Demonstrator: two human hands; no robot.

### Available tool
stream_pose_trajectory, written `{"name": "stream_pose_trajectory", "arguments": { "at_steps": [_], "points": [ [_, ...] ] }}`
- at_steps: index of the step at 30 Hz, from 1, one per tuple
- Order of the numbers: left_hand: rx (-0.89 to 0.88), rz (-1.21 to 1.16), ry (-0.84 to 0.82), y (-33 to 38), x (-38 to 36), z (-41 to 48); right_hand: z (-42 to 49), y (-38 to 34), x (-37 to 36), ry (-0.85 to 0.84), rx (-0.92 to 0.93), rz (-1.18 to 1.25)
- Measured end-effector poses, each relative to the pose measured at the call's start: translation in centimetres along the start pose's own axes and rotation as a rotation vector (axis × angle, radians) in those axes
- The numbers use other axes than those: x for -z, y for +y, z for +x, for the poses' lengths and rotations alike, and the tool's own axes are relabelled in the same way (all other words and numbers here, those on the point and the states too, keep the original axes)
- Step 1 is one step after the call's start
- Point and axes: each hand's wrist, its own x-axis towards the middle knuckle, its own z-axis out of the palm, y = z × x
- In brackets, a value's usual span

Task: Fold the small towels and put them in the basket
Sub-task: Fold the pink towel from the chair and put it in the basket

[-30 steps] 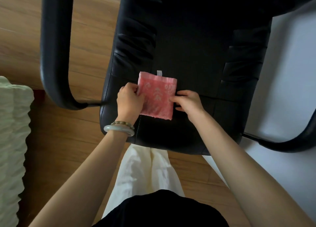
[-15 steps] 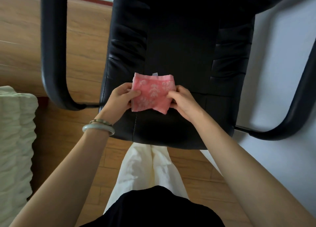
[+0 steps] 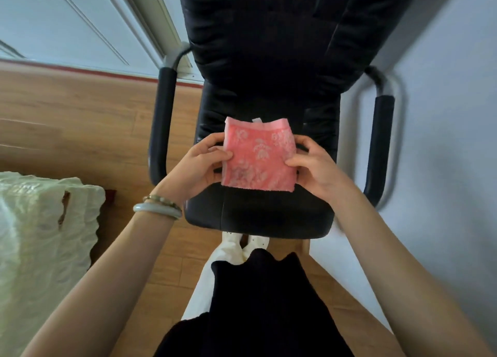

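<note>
Over the chair (image 3: 258, 217) seat, the left hand (image 3: 199, 165) and right hand (image 3: 314, 165) pinch opposite side edges of the folded towel (image 3: 259, 157); no basket shows.

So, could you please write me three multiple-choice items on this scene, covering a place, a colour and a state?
1. Where is the towel?
A. On a shelf
B. Over the seat of the black chair
C. Inside a drawer

2. What colour is the towel?
A. Blue
B. Green
C. Pink with a pale pattern

3. How are the hands placed?
A. The left hand and the right hand each grip a side edge of the towel
B. Only one hand holds it
C. Both hang empty

Answers:
1 B, the towel shows against the dark seat.
2 C, its cloth is pink with pale motifs.
3 A, each hand pinches one side of the towel.
</note>
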Motion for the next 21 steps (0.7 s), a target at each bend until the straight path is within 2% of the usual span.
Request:
{"name": "stream_pose_trajectory", "arguments": {
  "at_steps": [3,7,10,13,21],
  "points": [
    [-0.051,0.029,0.018,2.5,-2.7,-2.1,-3.5,-2.8,-0.1,0.004,0.052,0.007],
    [-0.06,0.054,-0.035,5.6,-5.8,-5.0,-8.3,-5.5,-0.1,0.02,0.087,0.035],
    [-0.029,0.031,-0.046,7.8,-7.9,-6.6,-11.6,-6.8,-0.3,0.035,0.123,0.093],
    [0.025,0.108,-0.072,9.6,-10.0,-7.6,-14.7,-7.3,-0.4,0.065,0.16,0.147],
    [0.09,0.27,-0.292,12.1,-14.0,-8.6,-21.8,-5.8,-0.7,0.262,0.305,0.358]
  ]
}}
